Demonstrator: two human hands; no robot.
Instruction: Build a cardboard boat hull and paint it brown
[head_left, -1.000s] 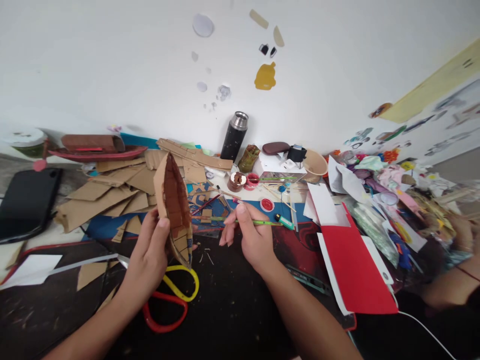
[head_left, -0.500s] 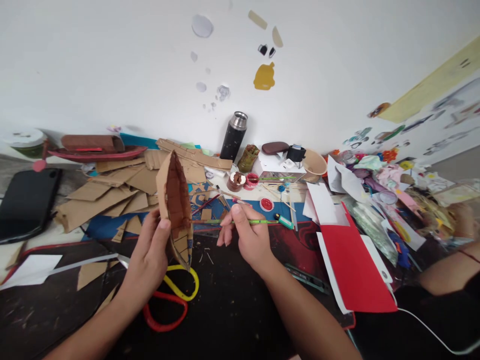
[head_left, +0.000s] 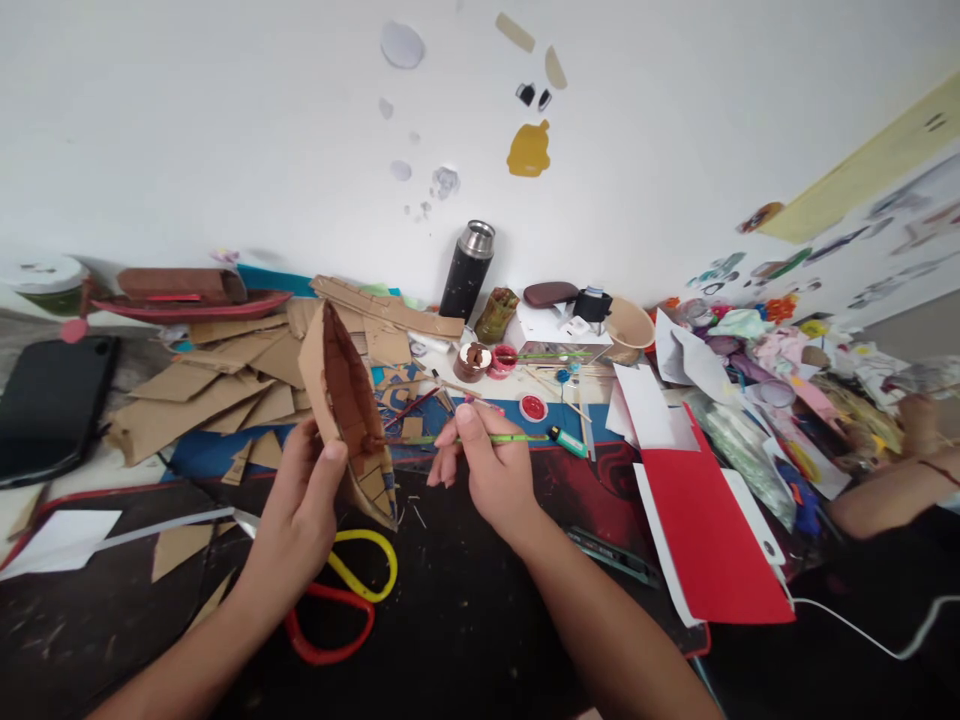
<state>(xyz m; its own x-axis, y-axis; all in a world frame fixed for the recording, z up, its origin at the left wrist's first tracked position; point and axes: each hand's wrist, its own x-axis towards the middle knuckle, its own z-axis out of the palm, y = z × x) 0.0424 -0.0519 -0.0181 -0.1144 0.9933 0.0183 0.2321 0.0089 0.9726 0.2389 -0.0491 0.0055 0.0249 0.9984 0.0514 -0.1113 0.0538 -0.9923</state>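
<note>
My left hand (head_left: pixel 304 500) grips a cardboard boat (head_left: pixel 352 390) by its side, thumb on the rim. The hull stands tilted on end, its hollow facing right. Brown paint covers most of the inside; bare cardboard shows at the lower end. Between the thumb and fingers of my right hand (head_left: pixel 491 465) is a green-handled paintbrush (head_left: pixel 427 438), its tip against the inner wall of the boat. Beyond it stand a brown paint jar (head_left: pixel 473 362) and a red paint pot (head_left: pixel 502 362) with another brush across it. A red-smeared lid (head_left: pixel 533 407) lies nearer.
Scissors (head_left: pixel 360 600) with red and yellow handles lie below my left hand. Cardboard scraps (head_left: pixel 202 390) pile up at left, before a finished-looking red boat (head_left: pixel 195 305). A black thermos (head_left: pixel 466 270) stands by the wall. At right are a red sheet (head_left: pixel 712 540) and another person's arm (head_left: pixel 892 495).
The boat has turned, its upper end leaning further left and its lower end shifting right, opening its inside more to view. My right hand and brush moved slightly left. The other person's arm shifted.
</note>
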